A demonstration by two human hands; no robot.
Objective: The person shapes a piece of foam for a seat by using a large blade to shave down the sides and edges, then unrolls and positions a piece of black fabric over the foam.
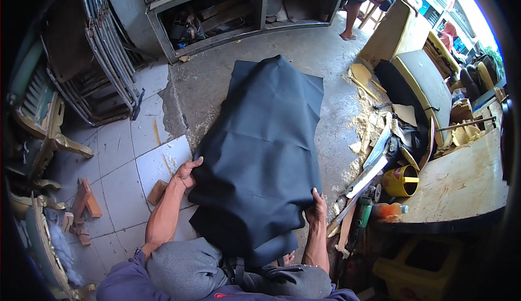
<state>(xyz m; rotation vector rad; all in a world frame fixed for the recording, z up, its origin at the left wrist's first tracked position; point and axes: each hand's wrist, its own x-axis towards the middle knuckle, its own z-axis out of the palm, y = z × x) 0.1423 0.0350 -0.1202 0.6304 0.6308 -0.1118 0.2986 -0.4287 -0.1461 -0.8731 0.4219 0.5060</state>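
Observation:
A wide black sheet of upholstery material lies in front of me, draped over something bulky whose shape it hides. It is creased, with loose corners spreading past the far end and the near left. At its left edge my left hand grips the material, thumb on top and fingers partly tucked out of sight. My right hand pinches the near right edge, its thumb pointing up along the material. Between my knees the sheet's near end hangs down.
Folded metal chairs lean at the left, near a small wooden block. Foam scraps and dust litter the floor at right. A bench there carries a yellow bucket; a green angle grinder is beside it. Someone's leg shows far right.

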